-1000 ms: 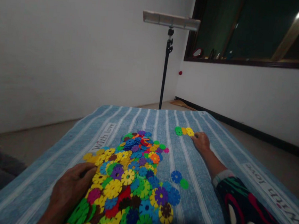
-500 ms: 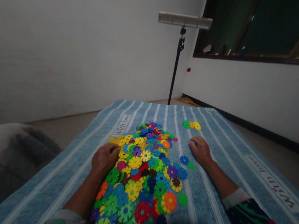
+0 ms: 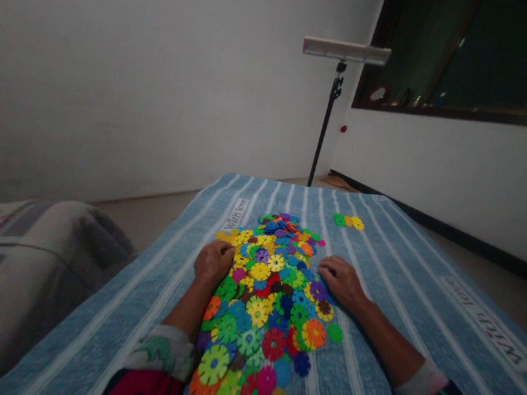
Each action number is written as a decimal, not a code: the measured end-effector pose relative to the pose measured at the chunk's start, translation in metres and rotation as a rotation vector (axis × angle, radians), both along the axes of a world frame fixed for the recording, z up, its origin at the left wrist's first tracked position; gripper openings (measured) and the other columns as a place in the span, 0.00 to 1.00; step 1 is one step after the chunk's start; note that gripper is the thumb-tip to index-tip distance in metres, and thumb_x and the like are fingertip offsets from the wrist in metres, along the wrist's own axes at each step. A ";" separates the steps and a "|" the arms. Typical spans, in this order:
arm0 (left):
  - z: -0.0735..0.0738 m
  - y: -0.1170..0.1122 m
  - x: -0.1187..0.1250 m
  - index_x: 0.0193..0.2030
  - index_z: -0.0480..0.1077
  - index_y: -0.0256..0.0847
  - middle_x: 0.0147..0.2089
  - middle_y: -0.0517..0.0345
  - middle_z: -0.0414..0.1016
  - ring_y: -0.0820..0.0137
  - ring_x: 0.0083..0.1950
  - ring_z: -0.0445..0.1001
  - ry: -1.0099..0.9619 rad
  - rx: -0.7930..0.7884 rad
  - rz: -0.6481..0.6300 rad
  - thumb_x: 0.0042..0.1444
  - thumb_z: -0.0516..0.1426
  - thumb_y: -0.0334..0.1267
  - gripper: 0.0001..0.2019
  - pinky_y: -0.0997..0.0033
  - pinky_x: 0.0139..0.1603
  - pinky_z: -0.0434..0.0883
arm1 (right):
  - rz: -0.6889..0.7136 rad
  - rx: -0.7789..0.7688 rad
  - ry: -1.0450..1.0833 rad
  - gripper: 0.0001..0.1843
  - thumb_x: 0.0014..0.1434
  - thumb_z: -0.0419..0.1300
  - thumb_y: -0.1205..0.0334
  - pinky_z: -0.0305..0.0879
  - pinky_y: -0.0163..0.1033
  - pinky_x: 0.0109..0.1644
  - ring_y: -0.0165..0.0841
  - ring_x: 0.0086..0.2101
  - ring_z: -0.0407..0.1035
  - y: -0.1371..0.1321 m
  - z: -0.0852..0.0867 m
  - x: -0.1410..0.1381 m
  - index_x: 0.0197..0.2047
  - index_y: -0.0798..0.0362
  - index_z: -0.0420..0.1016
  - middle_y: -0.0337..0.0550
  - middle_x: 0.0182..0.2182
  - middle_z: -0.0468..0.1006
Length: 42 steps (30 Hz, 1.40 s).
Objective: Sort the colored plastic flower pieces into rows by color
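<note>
A long heap of colourful plastic snowflake discs (image 3: 257, 311) lies down the middle of the striped blue cloth, with notched rims and small centre holes. My left hand (image 3: 213, 263) rests at the heap's left edge beside yellow discs, its fingers loosely bent and apart from the thumb; no disc shows in it. On the opposite side, my right hand (image 3: 340, 280) lies low over the cloth, fingertips pointing at the heap near a purple disc (image 3: 318, 290). Its fingers are slightly bent, and what lies under the palm is hidden. A green disc (image 3: 335, 333) sits just outside the heap.
A small group of green and yellow discs (image 3: 349, 221) lies apart toward the far end of the cloth (image 3: 402, 296). Beyond the table stands a lamp on a black pole (image 3: 325, 126). Grey fabric (image 3: 53, 277) is heaped at the left, below table level.
My right hand has moved left and nearer, up to the heap; the loose blue and green discs beside it are now out of sight. My left hand stays at the heap's edge. The view has shifted.
</note>
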<state>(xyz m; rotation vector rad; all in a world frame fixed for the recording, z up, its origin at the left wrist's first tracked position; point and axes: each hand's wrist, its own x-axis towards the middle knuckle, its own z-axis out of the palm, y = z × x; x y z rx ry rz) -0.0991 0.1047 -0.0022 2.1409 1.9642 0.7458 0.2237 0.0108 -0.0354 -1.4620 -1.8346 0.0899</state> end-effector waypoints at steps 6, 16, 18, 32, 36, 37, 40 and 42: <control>0.000 -0.002 0.001 0.38 0.79 0.41 0.45 0.54 0.80 0.65 0.46 0.76 -0.014 -0.007 0.015 0.56 0.50 0.40 0.16 0.70 0.43 0.68 | -0.009 -0.002 0.023 0.10 0.60 0.55 0.61 0.65 0.42 0.47 0.37 0.39 0.71 0.000 -0.003 -0.001 0.32 0.50 0.77 0.44 0.34 0.79; 0.004 -0.003 -0.001 0.35 0.78 0.43 0.42 0.56 0.80 0.67 0.44 0.75 -0.032 -0.008 -0.014 0.55 0.49 0.39 0.15 0.72 0.42 0.67 | -0.141 -0.137 -0.116 0.12 0.60 0.55 0.61 0.62 0.39 0.51 0.37 0.46 0.70 0.057 0.014 -0.006 0.42 0.51 0.79 0.46 0.42 0.80; 0.003 -0.003 -0.001 0.35 0.78 0.43 0.42 0.56 0.80 0.66 0.45 0.75 -0.040 -0.003 -0.013 0.55 0.49 0.40 0.15 0.72 0.42 0.67 | -0.152 -0.166 -0.139 0.13 0.59 0.55 0.60 0.62 0.38 0.49 0.36 0.44 0.70 0.074 0.017 -0.011 0.42 0.52 0.80 0.46 0.41 0.80; -0.002 -0.002 -0.001 0.35 0.78 0.43 0.44 0.56 0.79 0.66 0.46 0.75 -0.081 -0.009 0.019 0.56 0.50 0.40 0.15 0.71 0.42 0.67 | -0.271 -0.374 -0.330 0.11 0.59 0.57 0.55 0.50 0.36 0.33 0.33 0.35 0.68 0.114 0.024 -0.019 0.35 0.52 0.77 0.45 0.35 0.78; 0.001 -0.003 0.000 0.36 0.78 0.43 0.45 0.56 0.80 0.66 0.47 0.75 -0.066 -0.028 0.024 0.57 0.50 0.40 0.15 0.71 0.42 0.66 | -0.293 -0.381 -0.359 0.11 0.59 0.57 0.57 0.48 0.36 0.31 0.33 0.35 0.69 0.113 0.026 -0.019 0.34 0.52 0.78 0.44 0.35 0.79; 0.002 -0.003 0.000 0.36 0.78 0.43 0.45 0.57 0.80 0.66 0.47 0.75 -0.061 -0.025 0.023 0.57 0.50 0.40 0.15 0.71 0.42 0.66 | -0.297 -0.379 -0.366 0.11 0.59 0.57 0.57 0.48 0.36 0.31 0.33 0.36 0.70 0.112 0.027 -0.019 0.34 0.52 0.78 0.44 0.35 0.79; 0.002 -0.004 0.000 0.35 0.78 0.43 0.44 0.57 0.80 0.66 0.46 0.75 -0.052 -0.011 0.024 0.56 0.50 0.40 0.15 0.72 0.42 0.67 | -0.300 -0.374 -0.391 0.11 0.60 0.56 0.58 0.49 0.35 0.32 0.32 0.36 0.70 0.110 0.030 -0.019 0.34 0.51 0.78 0.44 0.35 0.80; 0.001 -0.004 0.000 0.35 0.78 0.43 0.44 0.57 0.80 0.66 0.46 0.75 -0.059 -0.009 0.020 0.56 0.50 0.40 0.15 0.72 0.42 0.67 | -0.299 -0.370 -0.411 0.12 0.61 0.54 0.58 0.51 0.35 0.32 0.32 0.36 0.70 0.108 0.031 -0.018 0.35 0.51 0.79 0.44 0.35 0.81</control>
